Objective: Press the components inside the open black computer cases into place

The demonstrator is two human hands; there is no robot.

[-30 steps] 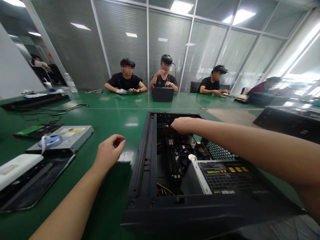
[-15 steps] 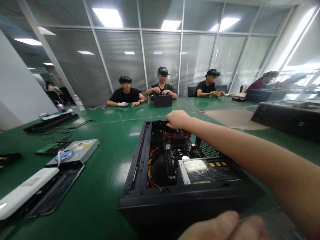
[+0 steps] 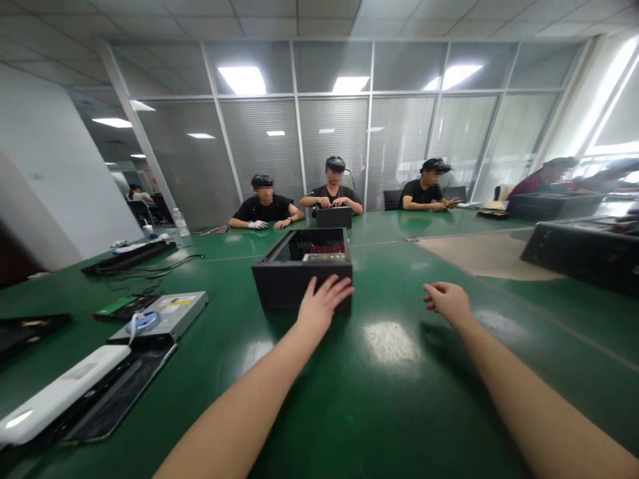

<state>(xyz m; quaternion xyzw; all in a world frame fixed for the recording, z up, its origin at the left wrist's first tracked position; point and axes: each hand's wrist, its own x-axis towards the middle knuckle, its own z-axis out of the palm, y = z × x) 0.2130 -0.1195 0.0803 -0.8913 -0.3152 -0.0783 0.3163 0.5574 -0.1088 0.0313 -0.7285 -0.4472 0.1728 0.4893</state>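
A black computer case point(image 3: 284, 283), open on top, rests on the green table in front of me. Inside it a red board point(image 3: 327, 249) and the top of a power supply point(image 3: 324, 257) show; the rest of its inside is hidden by the near wall. Flat against that near wall, toward its right end, lies my left hand point(image 3: 322, 299) with fingers spread. My right hand point(image 3: 448, 301) hovers above the table to the right of the case, holding nothing, its fingers loosely bent and slightly apart.
At left lie an optical drive point(image 3: 187, 313) with a roll of blue tape point(image 3: 143, 323) on it, a long white object point(image 3: 70, 386), a dark panel point(image 3: 120, 399) and cables point(image 3: 170, 266). Another black case point(image 3: 579, 253) stands at right. Several people sit across the table.
The computer case has moved away from me across the table and turned. My right hand has left its far edge and come to the right; my left hand now lies on its near wall.
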